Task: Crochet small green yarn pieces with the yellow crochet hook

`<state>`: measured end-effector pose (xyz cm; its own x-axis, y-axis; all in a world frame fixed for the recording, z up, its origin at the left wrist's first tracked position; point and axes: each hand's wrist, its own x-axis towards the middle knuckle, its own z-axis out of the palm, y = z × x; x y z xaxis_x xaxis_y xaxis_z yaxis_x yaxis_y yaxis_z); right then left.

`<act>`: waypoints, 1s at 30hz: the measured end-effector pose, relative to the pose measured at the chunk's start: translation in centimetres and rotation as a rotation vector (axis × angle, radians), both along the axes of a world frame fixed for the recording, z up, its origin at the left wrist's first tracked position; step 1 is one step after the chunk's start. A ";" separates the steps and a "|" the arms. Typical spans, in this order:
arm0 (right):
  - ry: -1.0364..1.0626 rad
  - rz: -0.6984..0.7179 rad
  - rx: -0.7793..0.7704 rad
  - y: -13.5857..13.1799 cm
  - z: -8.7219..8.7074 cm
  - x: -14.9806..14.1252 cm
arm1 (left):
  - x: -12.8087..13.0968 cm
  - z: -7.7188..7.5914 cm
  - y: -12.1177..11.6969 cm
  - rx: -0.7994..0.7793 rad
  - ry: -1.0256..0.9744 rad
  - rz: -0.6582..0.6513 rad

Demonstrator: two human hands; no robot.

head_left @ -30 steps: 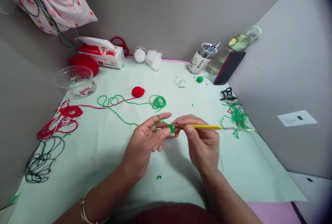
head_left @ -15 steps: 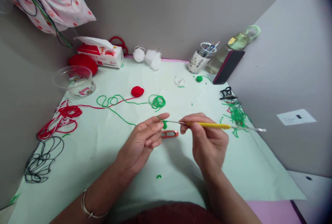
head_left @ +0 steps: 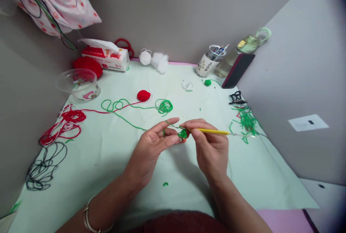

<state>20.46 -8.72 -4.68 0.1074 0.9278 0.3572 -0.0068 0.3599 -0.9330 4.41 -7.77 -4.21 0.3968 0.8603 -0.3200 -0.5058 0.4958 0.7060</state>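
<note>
My right hand [head_left: 209, 146] grips a crochet hook by its yellow handle [head_left: 213, 131], its metal tip pointing left. The hook's tip reaches a small green crochet piece [head_left: 183, 133] between my two hands. My left hand [head_left: 154, 144] pinches that piece at the thumb, its index finger stretched out. Green yarn [head_left: 163, 132] passes over the left fingers and trails back to a loose green coil [head_left: 164, 106] on the table. Just below the piece shows a bit of an orange tool [head_left: 184, 140], mostly hidden behind my hands.
A red yarn ball [head_left: 143, 95] lies ahead. On the left are red and pink yarn [head_left: 72, 116], black cord [head_left: 44, 168], a clear tub [head_left: 77, 83] and a tissue pack [head_left: 106, 56]. On the right are green scraps [head_left: 247, 119], a phone [head_left: 238, 71] and a bottle [head_left: 236, 56].
My right hand and the hook have shifted left, close to my left hand. The green piece has moved right and slightly down, and more of it shows.
</note>
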 end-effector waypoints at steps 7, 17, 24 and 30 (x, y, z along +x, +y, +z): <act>0.223 0.130 -0.173 0.3 0.4 0.2 | -0.5 0.0 0.0 0.011 0.015 -0.011; 0.045 0.057 -0.061 -0.6 0.3 0.5 | -0.6 0.0 0.2 0.072 0.089 0.045; -0.307 0.008 0.174 -0.9 0.7 0.5 | -0.5 -0.1 0.0 0.105 0.221 0.129; -0.619 0.011 0.473 -0.9 0.7 0.3 | -0.5 -0.3 0.1 0.089 0.229 0.145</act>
<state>20.77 -9.63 -3.99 -0.2487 0.6620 0.7070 0.4591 0.7233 -0.5158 3.96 -7.70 -4.52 0.1937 0.9317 -0.3074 -0.3895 0.3606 0.8475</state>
